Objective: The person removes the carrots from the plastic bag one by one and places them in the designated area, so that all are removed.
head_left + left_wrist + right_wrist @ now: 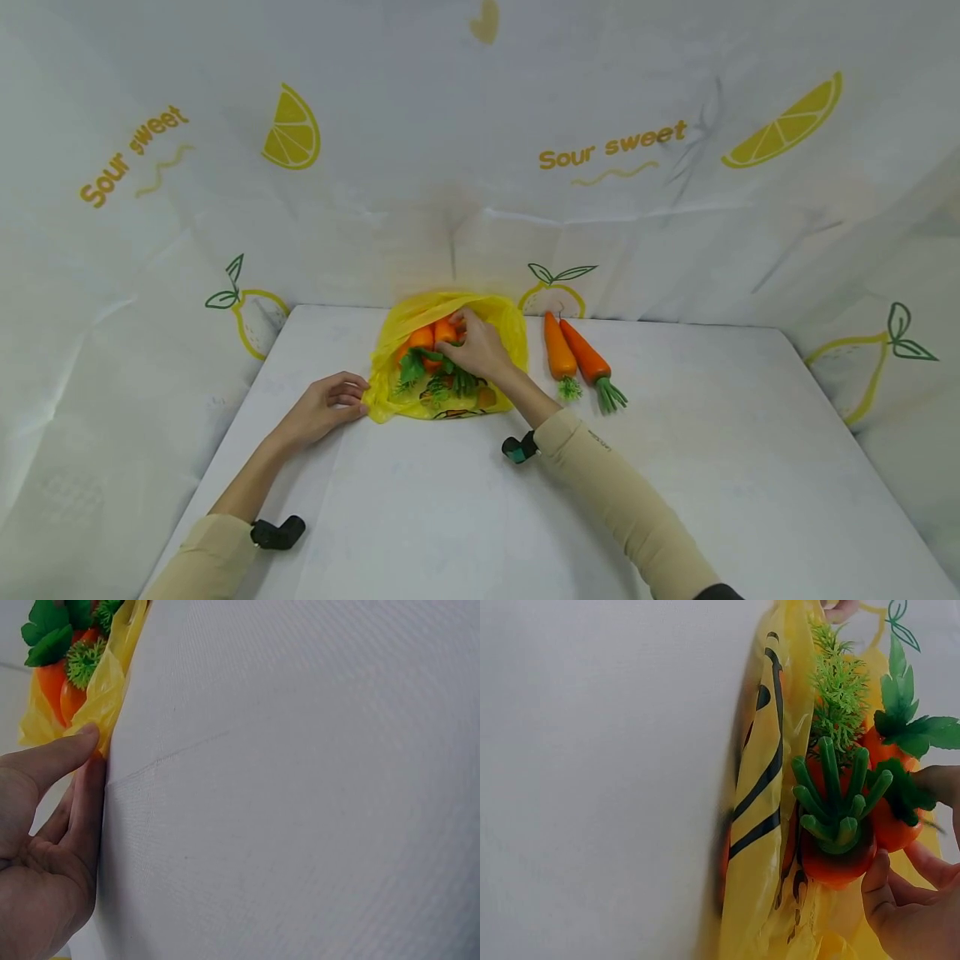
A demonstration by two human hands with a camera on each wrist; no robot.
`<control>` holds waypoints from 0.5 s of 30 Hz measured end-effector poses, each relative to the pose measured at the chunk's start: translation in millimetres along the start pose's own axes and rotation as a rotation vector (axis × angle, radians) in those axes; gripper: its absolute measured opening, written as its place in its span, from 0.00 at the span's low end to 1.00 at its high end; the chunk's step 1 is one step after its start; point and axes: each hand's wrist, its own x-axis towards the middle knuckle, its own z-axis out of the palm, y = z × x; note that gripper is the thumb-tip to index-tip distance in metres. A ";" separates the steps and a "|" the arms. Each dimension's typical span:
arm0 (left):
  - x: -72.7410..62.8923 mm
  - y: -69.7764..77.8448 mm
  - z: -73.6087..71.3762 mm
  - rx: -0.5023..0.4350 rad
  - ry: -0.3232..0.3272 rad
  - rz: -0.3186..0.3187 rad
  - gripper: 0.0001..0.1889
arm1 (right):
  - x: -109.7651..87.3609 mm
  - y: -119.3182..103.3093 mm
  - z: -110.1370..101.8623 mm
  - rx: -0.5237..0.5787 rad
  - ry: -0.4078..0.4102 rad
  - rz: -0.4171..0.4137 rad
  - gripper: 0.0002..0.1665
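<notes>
A yellow plastic bag [386, 396] lies on the white table with its mouth towards me, and several toy carrots [422, 337] with green tops are inside. My left hand [326, 408] is at the bag's left edge. In the left wrist view, its thumb and a finger pinch the yellow film [112, 682]. My right hand [480, 346] reaches into the bag's mouth. The right wrist view has its thumb and fingers around a carrot [894, 829] with dark green leaves, beside another carrot with thick green stalks [844, 817]. Part of the right hand is cut off there.
Two more carrots, an orange one [558, 350] and a redder one [587, 354], lie side by side right of the bag. Behind the white table [420, 517] hangs a pale cloth [420, 167] printed with lemons. Both wrists carry black cameras.
</notes>
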 end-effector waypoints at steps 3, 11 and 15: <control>0.4 -0.4 0.1 -0.007 0.001 -0.002 0.20 | -0.2 0.3 -0.3 0.019 0.000 0.014 0.28; 0.0 -1.2 0.1 -0.008 0.003 -0.002 0.20 | -3.2 1.4 -6.0 0.044 0.003 0.035 0.29; 0.3 -1.5 0.3 -0.012 0.002 0.003 0.19 | -5.6 2.4 -11.3 0.059 -0.003 0.053 0.29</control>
